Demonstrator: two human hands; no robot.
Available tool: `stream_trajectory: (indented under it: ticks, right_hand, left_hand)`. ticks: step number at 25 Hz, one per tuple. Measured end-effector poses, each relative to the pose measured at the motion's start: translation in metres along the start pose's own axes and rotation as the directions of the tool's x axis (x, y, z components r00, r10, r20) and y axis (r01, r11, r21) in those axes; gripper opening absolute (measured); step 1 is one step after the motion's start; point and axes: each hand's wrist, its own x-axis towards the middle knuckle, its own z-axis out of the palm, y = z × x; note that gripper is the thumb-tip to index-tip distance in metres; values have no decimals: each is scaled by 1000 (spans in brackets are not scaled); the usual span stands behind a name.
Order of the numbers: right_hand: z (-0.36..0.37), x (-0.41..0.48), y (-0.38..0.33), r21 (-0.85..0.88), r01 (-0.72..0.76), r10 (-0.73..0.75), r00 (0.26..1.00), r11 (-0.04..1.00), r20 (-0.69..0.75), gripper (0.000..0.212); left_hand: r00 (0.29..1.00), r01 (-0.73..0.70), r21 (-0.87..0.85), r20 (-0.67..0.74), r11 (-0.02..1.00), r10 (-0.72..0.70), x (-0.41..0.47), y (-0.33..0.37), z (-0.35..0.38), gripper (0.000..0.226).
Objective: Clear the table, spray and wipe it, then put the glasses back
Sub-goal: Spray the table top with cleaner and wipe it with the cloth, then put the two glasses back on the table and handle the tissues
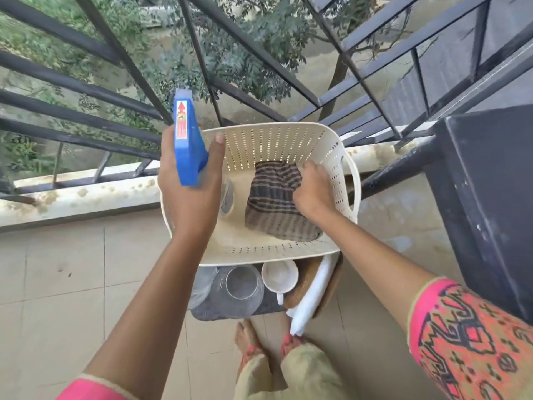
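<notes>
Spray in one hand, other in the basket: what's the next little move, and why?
Probably lift the striped cloth out of the basket: the right hand grips it, and the left hand holds the spray bottle, so both tools would be ready.

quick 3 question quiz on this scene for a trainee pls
1. True or false: the left hand holds the spray bottle.
2. The right hand: A) hangs idle B) grips the cloth C) lies flat and open.
3. Fill in: the cloth lies inside the cream ____.

Key: 1 true; 2 B; 3 basket.
</notes>
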Motion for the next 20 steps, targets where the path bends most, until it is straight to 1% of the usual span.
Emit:
stream_trajectory:
  ticks: [2,3,5,7,9,10,12,13,14,15,16,17,18,20]
  right_hand:
    - [-9,-20,-4,-39,99,-102,991,994,-84,42]
    - [-14,-32,-6,-48,164,-169,976,985,-136,38]
    - [-20,-57,-9,-8,298,-293,929,954,-227,32]
    - [-19,-89,-13,29,438,-402,848,899,-345,29]
    - [-10,-123,-13,-9,522,-463,748,853,-475,27]
    - [-1,-142,-10,-26,539,-474,716,842,-513,27]
    - [21,-179,-2,-35,548,-468,677,836,-567,30]
    - [33,-196,4,-27,547,-460,675,837,-577,33]
    - [44,-205,12,-20,540,-457,690,841,-561,37]
    - [56,-213,19,-28,520,-457,722,854,-519,44]
    - [68,-217,25,-58,490,-458,758,870,-464,53]
    - [78,-217,30,-98,458,-456,795,884,-400,64]
    - [85,-213,34,-134,425,-444,829,895,-341,74]
    - [96,-204,37,-202,360,-403,880,911,-253,90]
  left_hand:
    - [998,53,11,14,999,-53,-5,-1,-2,20]
    - [998,50,32,25,998,-51,-7,0,-5,20]
    - [998,10,85,67,996,-16,-10,-1,-11,21]
    - [991,-21,161,137,987,-1,-13,-2,-21,40]
    - [985,-51,172,169,984,21,-21,-3,-36,55]
    - [985,-73,168,167,983,45,-32,-2,-49,54]
    - [986,-152,199,94,968,136,-65,-7,-81,35]
    - [984,-178,220,49,959,171,-84,-15,-98,27]
    - [985,-170,227,15,959,171,-100,-25,-111,24]
    - [990,-140,238,8,961,143,-113,-40,-125,24]
    - [995,-96,263,32,960,91,-121,-56,-136,28]
    - [996,-56,310,86,949,30,-125,-72,-144,37]
    - [987,-23,372,154,928,-37,-124,-85,-148,52]
    - [946,7,472,283,882,-160,-120,-103,-150,83]
